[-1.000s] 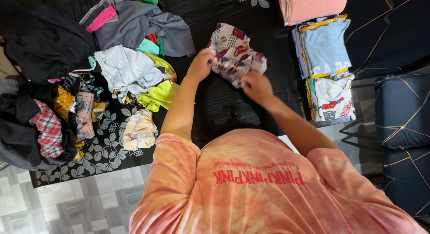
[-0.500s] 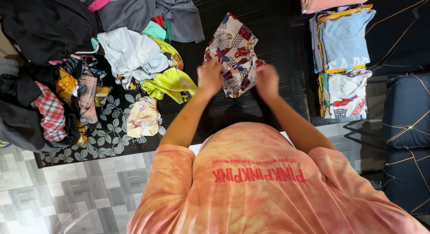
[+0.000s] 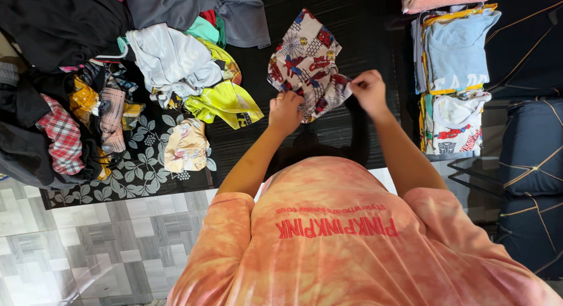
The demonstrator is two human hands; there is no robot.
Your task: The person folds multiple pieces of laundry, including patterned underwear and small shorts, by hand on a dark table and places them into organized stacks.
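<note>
At centre frame, on a dark ribbed mat (image 3: 352, 24), lies a small white cotton garment printed with red and blue cartoon figures (image 3: 302, 63). The left hand (image 3: 285, 111) presses on the garment's lower edge, fingers curled; whether its grip is closed on the cloth cannot be told. The right hand (image 3: 369, 90) pinches the garment's lower right corner, grip closed on the fabric. Left of the garment, a loose heap of unfolded clothes (image 3: 170, 63) includes a pale grey shirt and a bright yellow-green piece (image 3: 226, 104). Right of the garment, well apart, stands a row of folded clothes (image 3: 454, 54), light blue and white.
</note>
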